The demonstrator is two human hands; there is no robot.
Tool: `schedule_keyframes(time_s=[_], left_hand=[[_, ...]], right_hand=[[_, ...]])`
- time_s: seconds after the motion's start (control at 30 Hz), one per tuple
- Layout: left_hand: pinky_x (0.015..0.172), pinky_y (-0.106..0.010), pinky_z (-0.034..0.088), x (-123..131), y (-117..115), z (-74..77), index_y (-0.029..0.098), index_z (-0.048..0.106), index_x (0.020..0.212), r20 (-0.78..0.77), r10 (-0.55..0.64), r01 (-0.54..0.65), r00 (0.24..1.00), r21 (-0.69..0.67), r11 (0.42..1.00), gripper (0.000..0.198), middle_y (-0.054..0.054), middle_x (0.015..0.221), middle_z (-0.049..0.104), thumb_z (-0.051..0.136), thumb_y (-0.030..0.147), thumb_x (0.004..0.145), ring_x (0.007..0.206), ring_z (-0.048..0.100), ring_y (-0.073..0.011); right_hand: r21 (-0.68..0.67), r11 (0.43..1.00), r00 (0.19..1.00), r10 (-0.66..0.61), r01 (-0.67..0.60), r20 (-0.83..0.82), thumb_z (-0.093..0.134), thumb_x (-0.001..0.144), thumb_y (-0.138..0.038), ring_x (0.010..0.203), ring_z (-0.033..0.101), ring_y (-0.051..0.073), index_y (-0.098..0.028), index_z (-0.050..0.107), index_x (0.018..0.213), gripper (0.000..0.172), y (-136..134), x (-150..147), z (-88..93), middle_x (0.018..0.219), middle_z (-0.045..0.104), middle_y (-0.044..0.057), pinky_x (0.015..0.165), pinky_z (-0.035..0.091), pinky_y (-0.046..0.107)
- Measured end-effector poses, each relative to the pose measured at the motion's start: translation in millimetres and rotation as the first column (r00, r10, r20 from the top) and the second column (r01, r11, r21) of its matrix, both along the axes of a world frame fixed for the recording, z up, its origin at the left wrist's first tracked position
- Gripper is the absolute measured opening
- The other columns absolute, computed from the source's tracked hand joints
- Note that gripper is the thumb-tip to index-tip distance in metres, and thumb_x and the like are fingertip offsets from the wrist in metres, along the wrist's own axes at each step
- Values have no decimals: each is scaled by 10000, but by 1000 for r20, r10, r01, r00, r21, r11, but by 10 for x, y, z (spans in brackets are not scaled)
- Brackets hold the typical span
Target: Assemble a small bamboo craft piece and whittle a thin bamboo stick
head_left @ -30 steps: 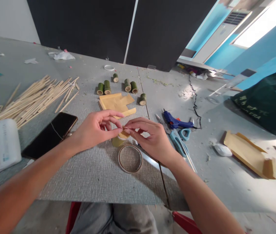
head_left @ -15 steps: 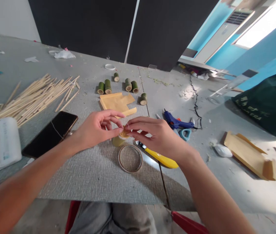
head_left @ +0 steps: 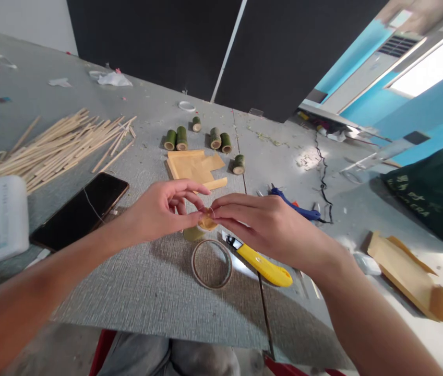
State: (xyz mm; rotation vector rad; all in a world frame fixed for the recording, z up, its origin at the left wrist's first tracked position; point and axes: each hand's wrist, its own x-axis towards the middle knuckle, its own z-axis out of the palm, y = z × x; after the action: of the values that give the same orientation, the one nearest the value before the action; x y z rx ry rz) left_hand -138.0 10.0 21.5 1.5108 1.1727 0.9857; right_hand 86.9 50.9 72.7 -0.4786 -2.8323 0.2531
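Note:
A small pale yellow-green cylinder (head_left: 193, 233) is under my fingertips, its end covered with brown paper (head_left: 207, 223). My left hand (head_left: 166, 209) pinches at the paper's upper edge with thumb and forefinger, the other fingers curled. From the other side my right hand (head_left: 254, 214) meets it, fingertips pressed together. A thin pale thread (head_left: 212, 211) curves between the two pinches; its ends are hidden by the fingers. Just below lies a roll of tape (head_left: 193, 265), nearly used up. Under my right hand rests a yellow utility knife (head_left: 266, 266) with its blade out.
Behind my hands lie a cut sheet of brown paper (head_left: 190, 166) and several short green bamboo pieces (head_left: 181, 138). Thin wooden sticks (head_left: 60, 149), a phone (head_left: 82, 209) and a white packet (head_left: 0, 222) are left. A blue glue gun (head_left: 303, 211) and folded brown paper (head_left: 405, 271) are right.
The camera view has turned slightly, shifting the scene. Both hands stay pinched together, and the brown paper end is tilted more into view. My right hand now hides the light-blue scissors handle.

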Motion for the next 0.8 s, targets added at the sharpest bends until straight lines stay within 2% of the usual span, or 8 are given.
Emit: schedule_keyframes(time_s=[0.17,0.5,0.8], left_hand=[[517,-205,448,-14,7,-33,194,699,1211,3,-10,10,1000,15,1000,473,-62,955,762,782,375,782,580,542,-85],[513,-193,456,-24,8,-49,203,694,1220,-17,-11,12,1000,37,999,463,-48,956,771,768,381,800,575,546,-75],[519,-204,465,-17,-5,-10,200,687,1224,-55,-2,4,998,34,999,468,-50,928,768,753,367,792,578,561,-86]], right_hand=[[38,998,997,-44,42,59,527,1020,-149,856,738,150,-165,720,1063,198,-5,-10,26,1079,763,63,714,548,251],[168,985,995,-55,40,85,496,1019,-130,849,740,152,-151,708,1055,216,-56,6,-3,1126,750,84,693,547,250],[179,982,988,-81,57,130,421,1054,-190,823,701,146,-161,704,1054,284,-63,-12,-14,1134,724,104,656,513,244]])
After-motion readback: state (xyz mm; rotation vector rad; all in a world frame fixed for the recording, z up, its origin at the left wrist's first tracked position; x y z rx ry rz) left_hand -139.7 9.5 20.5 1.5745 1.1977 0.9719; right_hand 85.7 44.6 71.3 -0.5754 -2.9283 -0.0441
